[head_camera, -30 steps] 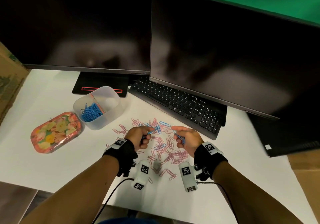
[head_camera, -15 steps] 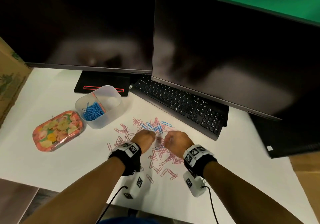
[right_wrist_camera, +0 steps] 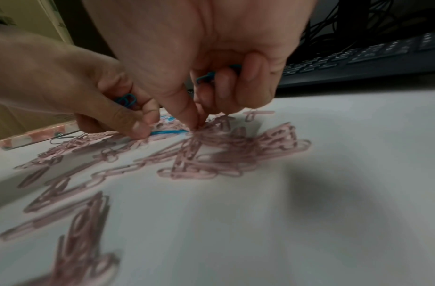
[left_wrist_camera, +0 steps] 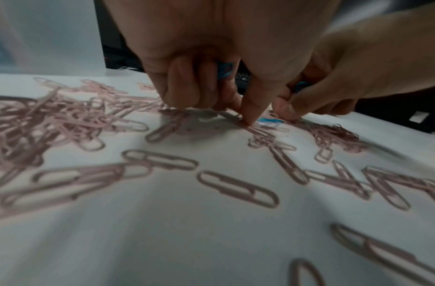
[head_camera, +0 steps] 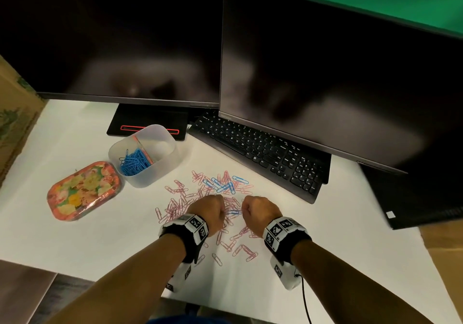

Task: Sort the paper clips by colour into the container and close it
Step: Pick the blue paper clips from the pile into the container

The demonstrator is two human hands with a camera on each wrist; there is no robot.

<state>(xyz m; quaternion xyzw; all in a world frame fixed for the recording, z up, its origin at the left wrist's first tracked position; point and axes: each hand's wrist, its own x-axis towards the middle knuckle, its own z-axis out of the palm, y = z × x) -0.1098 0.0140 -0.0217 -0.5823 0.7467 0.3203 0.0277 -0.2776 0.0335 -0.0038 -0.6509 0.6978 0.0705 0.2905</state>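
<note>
Pink paper clips (head_camera: 180,203) lie scattered on the white table, with a few blue paper clips (head_camera: 221,184) at the far side of the pile. My left hand (head_camera: 221,211) and right hand (head_camera: 244,211) are lowered knuckles-up onto the pile, close together. Between them lies one blue clip (right_wrist_camera: 169,132), touched by fingertips of both hands. Curled fingers of the left hand hold blue clips (left_wrist_camera: 224,70). The right hand's curled fingers hold blue clips (right_wrist_camera: 206,76) too. The translucent container (head_camera: 165,163) stands at the left with blue clips (head_camera: 134,164) in one compartment. Its floral lid (head_camera: 84,191) lies beside it.
Two dark monitors (head_camera: 325,73) stand behind, and a black keyboard (head_camera: 263,153) lies under the right one, just beyond the pile. A monitor base (head_camera: 147,123) sits behind the container. Cardboard (head_camera: 12,123) borders the table on the left.
Both hands have dropped onto the middle of the pile and come closer together, turning knuckles-up. They still hold their blue clips.
</note>
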